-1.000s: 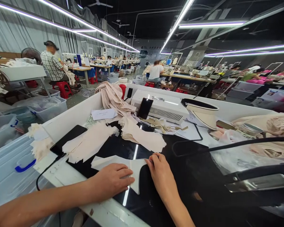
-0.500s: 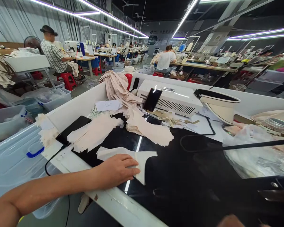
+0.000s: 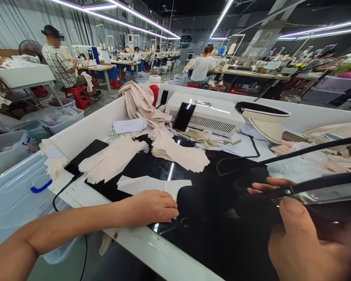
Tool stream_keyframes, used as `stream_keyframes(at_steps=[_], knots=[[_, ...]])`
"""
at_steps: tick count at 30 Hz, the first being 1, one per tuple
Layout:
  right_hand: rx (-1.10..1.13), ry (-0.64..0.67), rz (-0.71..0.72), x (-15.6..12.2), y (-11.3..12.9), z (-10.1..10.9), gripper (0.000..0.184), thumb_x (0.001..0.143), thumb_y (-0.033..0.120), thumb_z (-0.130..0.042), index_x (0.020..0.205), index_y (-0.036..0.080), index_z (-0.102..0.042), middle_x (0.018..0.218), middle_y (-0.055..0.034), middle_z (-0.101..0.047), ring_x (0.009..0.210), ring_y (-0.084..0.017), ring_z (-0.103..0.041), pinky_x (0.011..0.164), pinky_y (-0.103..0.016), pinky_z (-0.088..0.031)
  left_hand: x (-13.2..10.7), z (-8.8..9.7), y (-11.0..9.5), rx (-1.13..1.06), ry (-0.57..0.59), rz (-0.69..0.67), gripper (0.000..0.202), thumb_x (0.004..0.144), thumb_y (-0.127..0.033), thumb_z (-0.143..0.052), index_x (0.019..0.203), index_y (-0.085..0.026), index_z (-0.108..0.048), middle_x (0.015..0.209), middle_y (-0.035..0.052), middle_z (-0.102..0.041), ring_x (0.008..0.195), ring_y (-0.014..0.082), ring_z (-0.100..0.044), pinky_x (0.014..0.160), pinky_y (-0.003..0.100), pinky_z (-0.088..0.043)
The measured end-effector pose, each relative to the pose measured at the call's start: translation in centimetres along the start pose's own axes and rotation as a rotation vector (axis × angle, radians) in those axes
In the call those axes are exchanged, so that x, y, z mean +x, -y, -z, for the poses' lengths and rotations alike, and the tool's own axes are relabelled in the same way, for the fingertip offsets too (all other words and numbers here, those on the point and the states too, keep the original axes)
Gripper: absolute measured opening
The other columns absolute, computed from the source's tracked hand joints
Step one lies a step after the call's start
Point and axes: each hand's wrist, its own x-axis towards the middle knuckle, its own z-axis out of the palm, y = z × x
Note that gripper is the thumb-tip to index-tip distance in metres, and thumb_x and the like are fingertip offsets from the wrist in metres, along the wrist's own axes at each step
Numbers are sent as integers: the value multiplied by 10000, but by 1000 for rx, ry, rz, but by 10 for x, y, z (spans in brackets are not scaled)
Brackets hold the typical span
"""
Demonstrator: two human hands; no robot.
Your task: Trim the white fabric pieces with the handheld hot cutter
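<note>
My left hand (image 3: 153, 207) rests on a pale cut fabric piece (image 3: 140, 184) on the black tabletop (image 3: 204, 203), its fingers curled together over the near right part. The piece lies flat, with its lower corner mostly hidden under the hand. At the right, my right hand (image 3: 302, 234) grips a black bar-shaped tool (image 3: 321, 191) with a shiny strip along it, thumb in front and fingertips behind. Its far end runs out of view, so its kind is unclear. Beyond the left hand lie a fanned stack of cream pieces (image 3: 112, 156) and a second stack (image 3: 178, 150).
A black cord (image 3: 307, 150) arches over the right side. Behind the stacks stand a white vented box (image 3: 204, 113), a phone (image 3: 185, 116) and a cream visor (image 3: 266, 121). A dark tablet-like device (image 3: 86, 156) lies at left. Co-workers sit at sewing tables beyond.
My right hand has risen into view at the right, gripping the black tool. My left hand's fingers have curled more and covered the piece's lower corner. The view has shifted slightly.
</note>
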Motion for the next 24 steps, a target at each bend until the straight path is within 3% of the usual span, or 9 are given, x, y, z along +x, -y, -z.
stream_keyframes(at_steps=[3,9,15,19,24], knots=[[-23,36,-28,0,6,-16,570,561,433,-1174,999,353,-818,922,-13,-861,623,-270,-763,647,-548,-713,4,-4,3,17,2,-23,135,1221,-249,-823,1114,-175,-785,1184,90,-884,1116,225,-852,1040,306,-679],[66,225,-55,-38,31,-37,860,687,286,-1162,1413,447,-729,899,68,-810,714,-264,-778,635,-454,-739,3,-10,1,41,-32,-14,310,1286,-177,-632,1021,-180,-793,1115,70,-884,1025,204,-825,1012,301,-679],[207,332,53,-73,26,-53,652,913,386,-1052,1465,358,-706,807,81,-804,550,-214,-695,552,-396,-684,0,-12,1,-51,-77,40,252,1249,-154,-702,1021,-181,-806,1144,72,-897,1047,204,-838,1029,302,-679],[294,296,64,-84,28,-70,548,928,338,-1025,1381,315,-718,769,92,-783,514,-209,-678,495,-366,-633,0,-15,2,-103,-60,76,213,1236,-156,-731,1043,-186,-815,1182,71,-910,1081,211,-851,1013,304,-678],[280,248,68,-85,30,-79,546,906,353,-1043,1333,314,-705,765,96,-781,503,-215,-670,483,-379,-631,1,-15,1,-102,-59,82,237,1255,-175,-706,1043,-180,-811,1178,71,-911,1064,211,-857,1017,313,-680]])
